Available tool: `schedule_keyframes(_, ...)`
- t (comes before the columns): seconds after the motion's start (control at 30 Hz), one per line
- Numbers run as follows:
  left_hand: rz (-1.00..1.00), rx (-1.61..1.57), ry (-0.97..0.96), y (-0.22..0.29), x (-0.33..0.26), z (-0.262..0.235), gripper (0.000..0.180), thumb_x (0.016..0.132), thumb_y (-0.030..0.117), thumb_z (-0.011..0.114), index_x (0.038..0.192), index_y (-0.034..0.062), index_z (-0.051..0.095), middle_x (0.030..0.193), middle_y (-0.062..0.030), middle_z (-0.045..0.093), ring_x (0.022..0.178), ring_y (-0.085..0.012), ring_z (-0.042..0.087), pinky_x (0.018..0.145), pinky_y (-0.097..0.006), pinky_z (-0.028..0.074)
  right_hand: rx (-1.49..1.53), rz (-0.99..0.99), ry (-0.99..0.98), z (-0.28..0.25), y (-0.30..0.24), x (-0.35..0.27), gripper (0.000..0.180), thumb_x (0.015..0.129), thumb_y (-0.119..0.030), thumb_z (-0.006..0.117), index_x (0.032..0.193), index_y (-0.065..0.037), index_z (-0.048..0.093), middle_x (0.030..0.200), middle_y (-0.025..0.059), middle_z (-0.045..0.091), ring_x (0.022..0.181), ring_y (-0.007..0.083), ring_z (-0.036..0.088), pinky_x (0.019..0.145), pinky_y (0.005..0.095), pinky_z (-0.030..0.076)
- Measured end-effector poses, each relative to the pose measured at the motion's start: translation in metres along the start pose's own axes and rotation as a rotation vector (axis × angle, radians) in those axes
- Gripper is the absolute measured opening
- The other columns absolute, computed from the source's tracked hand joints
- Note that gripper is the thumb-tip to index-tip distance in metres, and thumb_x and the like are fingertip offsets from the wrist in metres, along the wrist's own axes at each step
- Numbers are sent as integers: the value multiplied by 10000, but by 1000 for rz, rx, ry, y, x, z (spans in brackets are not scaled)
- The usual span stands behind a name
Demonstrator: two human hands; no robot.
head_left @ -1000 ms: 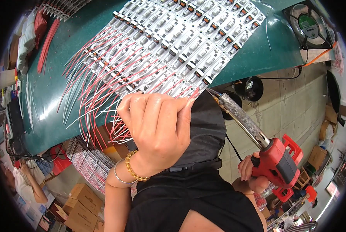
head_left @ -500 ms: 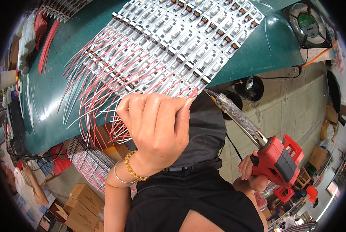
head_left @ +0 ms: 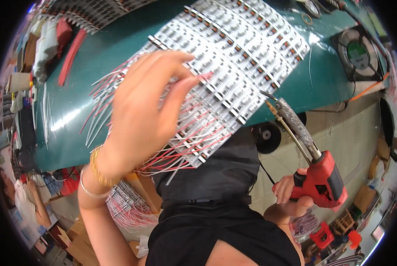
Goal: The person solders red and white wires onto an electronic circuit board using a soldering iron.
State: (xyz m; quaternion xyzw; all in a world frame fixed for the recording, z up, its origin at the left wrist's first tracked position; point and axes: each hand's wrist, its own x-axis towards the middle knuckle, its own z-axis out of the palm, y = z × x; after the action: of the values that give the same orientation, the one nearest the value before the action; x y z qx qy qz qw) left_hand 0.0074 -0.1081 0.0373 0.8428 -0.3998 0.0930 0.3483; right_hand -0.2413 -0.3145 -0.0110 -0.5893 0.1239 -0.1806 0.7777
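A white panel of small circuit boards (head_left: 234,66) lies tilted across the table, its near rows bearing red and white wires (head_left: 194,142). Over its left part is my left hand (head_left: 149,102), slightly blurred, thumb and fingers closed on thin red wires (head_left: 205,76) whose ends stick out past the fingertips. The rest of those wires is hidden by the palm. My right hand (head_left: 291,195) grips a red and black soldering gun (head_left: 327,179) by its handle. Its thin dark tip (head_left: 267,94) and a brass-coloured feed tube are close to the panel's right edge.
On the green table (head_left: 101,48) lie a bundle of red wires (head_left: 72,57) and white wires (head_left: 47,44) at the left. A square fan (head_left: 357,53) stands at the far right. Below the table are a black spool (head_left: 268,136) and a cardboard box (head_left: 145,186). Another person's arm (head_left: 39,204) shows at lower left.
My left hand has moved up and left, over the panel with the red wires. The panel sits turned and further right in view. The soldering gun has shifted slightly right.
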Motion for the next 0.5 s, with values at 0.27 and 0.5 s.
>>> schedule_keyframes(0.27, 34, -77, -139, -46, 22, 22, 74, 810, 25, 645, 840, 31, 577, 987, -100, 658, 945, -279, 596, 833, -354, 430, -55, -77, 50, 17, 0, 38, 786, 884, -600, 532, 1232, 89, 382, 472, -14, 425, 366, 99, 420, 399, 234, 388)
schedule_keyframes(0.5, 8, -97, -160, -43, 4, 8, 113, 768, -15, 659, 823, 38, 575, 870, -73, 628, 848, -260, 572, 778, -349, 416, -148, -61, 27, 28, 3, 56, 815, 860, -625, 547, 1231, 87, 408, 465, -15, 419, 369, 105, 419, 414, 247, 391)
